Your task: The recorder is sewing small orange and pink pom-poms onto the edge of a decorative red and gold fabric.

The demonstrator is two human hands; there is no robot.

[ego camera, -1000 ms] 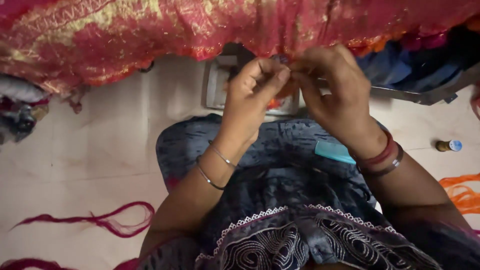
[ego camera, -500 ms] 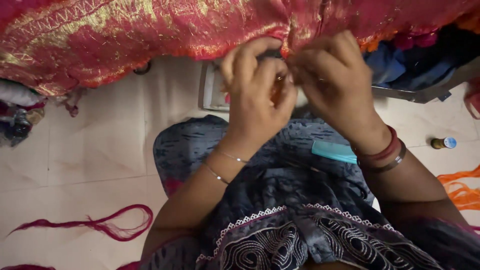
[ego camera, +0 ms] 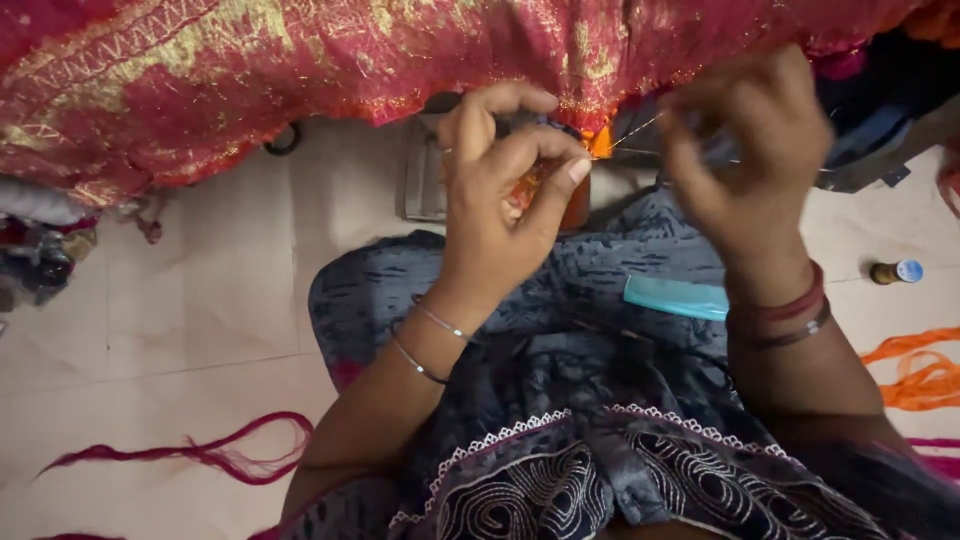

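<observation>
Two hands up at red fabric (ego camera: 250,80) edge. Left hand (ego camera: 500,200) pinches orange tassel (ego camera: 585,165) at hem. Right hand (ego camera: 745,160) pinched on thread (ego camera: 630,135), drawn taut. Stitch midway, unfinished. Farther: spool (ego camera: 895,272) on floor (ego camera: 180,330).

The pale tiled floor (ego camera: 180,330) carries magenta thread strands (ego camera: 200,452), orange threads (ego camera: 915,365) and a small bottle (ego camera: 895,272).

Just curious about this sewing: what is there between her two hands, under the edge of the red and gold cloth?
In the head view, a thin thread runs taut from the left hand across to the right hand, beside an orange tassel.
</observation>
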